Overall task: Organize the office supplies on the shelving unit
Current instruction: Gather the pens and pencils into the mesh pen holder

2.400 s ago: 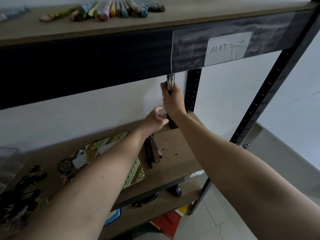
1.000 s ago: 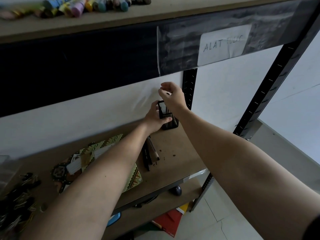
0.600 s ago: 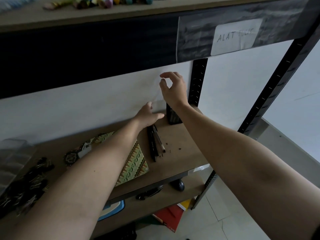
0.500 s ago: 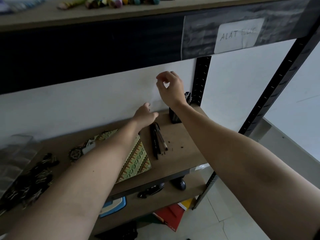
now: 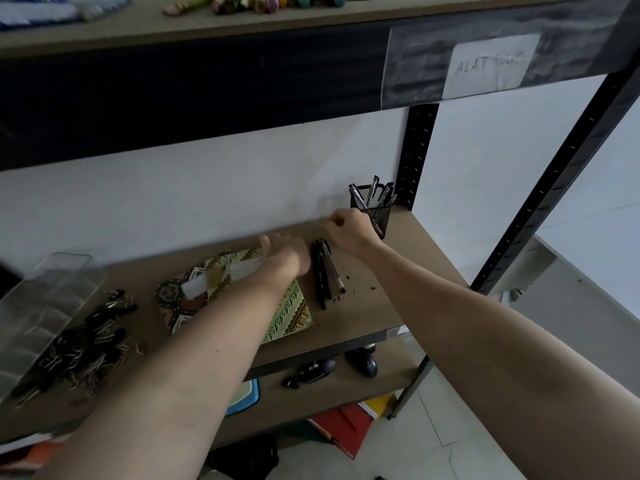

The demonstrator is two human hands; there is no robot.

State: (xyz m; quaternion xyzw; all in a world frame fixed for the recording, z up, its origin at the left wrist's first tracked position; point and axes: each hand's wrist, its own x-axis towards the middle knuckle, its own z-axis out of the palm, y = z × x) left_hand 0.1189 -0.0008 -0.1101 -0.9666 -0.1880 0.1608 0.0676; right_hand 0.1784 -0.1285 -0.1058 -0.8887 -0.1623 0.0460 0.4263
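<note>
A: We are looking at the middle shelf board (image 5: 398, 271) near the centre of the frame. In its upper right corner a black mesh pen holder (image 5: 375, 211) is standing upright, just beside the black rear post (image 5: 417, 154), and several pens (image 5: 372, 190) are sticking out of it.

B: We are seeing the right hand (image 5: 349, 228) hovering left of the holder, partly in front of it. Its fingers are curling loosely, and we are not seeing anything between them.

A: The left hand (image 5: 287, 256) is blurred, so we cannot tell how far it is open or whether it is holding something. It is hanging over the top edge of the batik-patterned notebook (image 5: 287, 313), in the centre of the frame.

B: Between the two hands a few dark pens and pencils (image 5: 323, 271) are lying flat on the board, just right of the notebook.

A: At the lower left we are noticing a heap of binder clips (image 5: 90, 344), and a clear plastic box (image 5: 38, 317) is lying beside them at the left edge.

B: Along the top edge, coloured markers (image 5: 273, 0) are lying on the upper shelf, and a paper label (image 5: 491, 65) is sticking on its front at the upper right.
</note>
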